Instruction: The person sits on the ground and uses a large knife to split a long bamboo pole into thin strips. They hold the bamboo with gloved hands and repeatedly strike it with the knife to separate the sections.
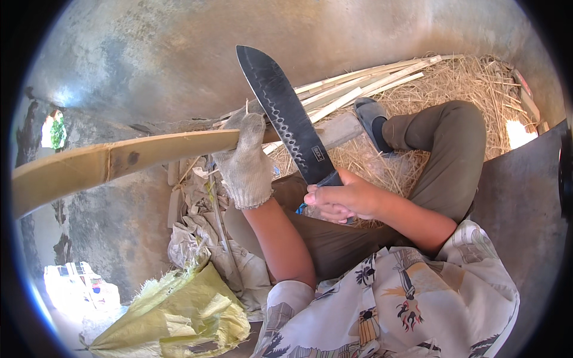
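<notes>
My left hand (242,158), in a pale knitted glove (249,182), is closed around the split bamboo strip (119,156), with the thumb lying across its near face. From my grip the strip runs out to the left as far as the rim of my view, broad and tan, with a joint line across it and a dark blotch just beside that joint. My right hand (346,197) is bare and clenched around the handle of a large knife (286,107), so most of the handle is hidden. The black blade slants up and to the left, tip highest, a row of small hollows along its left side. Its lower part stands just beside my gloved fingers; I cannot tell whether it touches the bamboo. Beyond the blade, a bundle of pale strips (382,83) lies along the foot of the stained wall (179,53), and loose straw (471,89) spreads to the right of them. I sit with my legs bent, the brown trousers (444,149) crossing under my right forearm and one dark shoe (371,116) resting near a flat wooden block (345,131). Crumpled pale sheeting (194,238) lies to the left of my left forearm, and nearer me is a frayed yellow sack (179,310).
</notes>
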`<act>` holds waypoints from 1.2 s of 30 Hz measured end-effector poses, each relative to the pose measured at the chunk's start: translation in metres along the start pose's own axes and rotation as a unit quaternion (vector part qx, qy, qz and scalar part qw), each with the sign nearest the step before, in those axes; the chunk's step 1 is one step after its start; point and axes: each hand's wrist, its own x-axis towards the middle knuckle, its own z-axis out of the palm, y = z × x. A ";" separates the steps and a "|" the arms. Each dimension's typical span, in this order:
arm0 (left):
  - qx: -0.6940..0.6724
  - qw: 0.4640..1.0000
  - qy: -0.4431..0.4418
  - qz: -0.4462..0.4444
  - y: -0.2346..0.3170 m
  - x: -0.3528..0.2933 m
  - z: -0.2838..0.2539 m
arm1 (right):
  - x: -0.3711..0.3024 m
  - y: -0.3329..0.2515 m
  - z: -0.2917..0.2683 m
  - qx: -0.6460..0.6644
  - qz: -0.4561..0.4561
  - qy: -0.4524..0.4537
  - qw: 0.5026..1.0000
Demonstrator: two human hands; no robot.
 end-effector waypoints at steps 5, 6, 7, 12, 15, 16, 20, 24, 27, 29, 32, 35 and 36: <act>-0.123 0.992 -0.010 0.015 -0.007 -0.001 -0.007 | 0.001 0.002 0.000 -0.006 0.010 -0.013 1.000; -0.133 0.991 -0.016 0.016 -0.008 -0.002 -0.009 | 0.001 0.002 0.001 -0.010 0.014 -0.013 1.000; -0.143 0.989 -0.022 0.018 -0.009 -0.002 -0.010 | 0.001 0.003 0.000 -0.010 0.015 -0.015 1.000; -0.140 0.990 -0.021 0.000 -0.019 0.005 -0.022 | 0.003 0.007 -0.001 -0.011 0.026 -0.026 0.999; -0.173 0.984 -0.044 -0.002 -0.015 0.002 -0.016 | 0.005 0.010 -0.004 0.000 0.028 -0.045 0.999; -0.185 0.981 -0.054 -0.001 -0.014 0.002 -0.016 | 0.005 0.012 -0.004 0.002 0.031 -0.047 0.998; -0.186 0.981 -0.059 -0.007 -0.020 0.004 -0.024 | 0.004 0.010 -0.003 0.006 0.047 -0.058 0.997; -0.205 0.974 -0.099 -0.023 -0.018 0.003 -0.025 | 0.006 0.015 -0.008 0.020 0.044 -0.077 0.996; -0.201 0.970 -0.134 -0.014 -0.025 0.008 -0.036 | 0.005 0.014 -0.006 0.022 0.039 -0.094 0.995; -0.201 0.967 -0.159 -0.004 -0.029 0.011 -0.039 | 0.005 0.015 -0.007 0.020 0.038 -0.104 0.994; -0.228 0.956 -0.186 -0.007 -0.028 0.010 -0.038 | 0.006 0.016 -0.008 0.021 0.041 -0.111 0.993; -0.244 0.948 -0.205 -0.017 -0.024 0.010 -0.034 | 0.005 0.015 -0.008 0.022 0.045 -0.114 0.992; -0.248 0.945 -0.211 -0.020 -0.023 0.010 -0.032 | 0.005 0.015 -0.007 0.023 0.045 -0.115 0.992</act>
